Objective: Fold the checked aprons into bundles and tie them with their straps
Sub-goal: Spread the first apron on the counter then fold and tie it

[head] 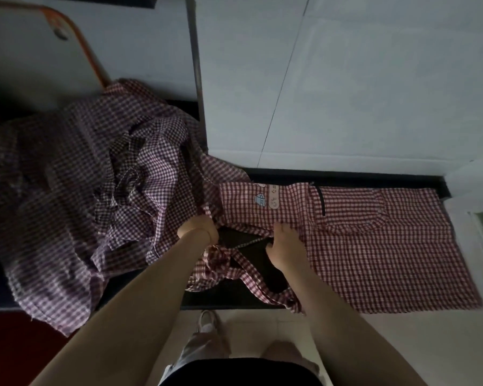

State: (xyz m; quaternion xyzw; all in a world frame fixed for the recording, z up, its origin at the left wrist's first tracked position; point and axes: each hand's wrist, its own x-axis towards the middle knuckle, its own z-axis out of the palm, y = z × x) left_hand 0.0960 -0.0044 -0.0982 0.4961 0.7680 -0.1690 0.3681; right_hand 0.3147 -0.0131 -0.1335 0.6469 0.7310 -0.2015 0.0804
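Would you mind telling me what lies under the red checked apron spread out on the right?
A dark surface shows through the gap between the hands and along the red checked apron's far edge. Whatever lies directly beneath the spread cloth is covered and cannot be seen.

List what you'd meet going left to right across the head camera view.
Heap of purple checked aprons → left hand → right hand → flat red checked apron.

Chair [76, 43]: orange-edged, pale back, upper left.
Wall [346, 79]: white panels behind the bench.
Shoe [206, 321]: pale, on the tiled floor [401, 344].
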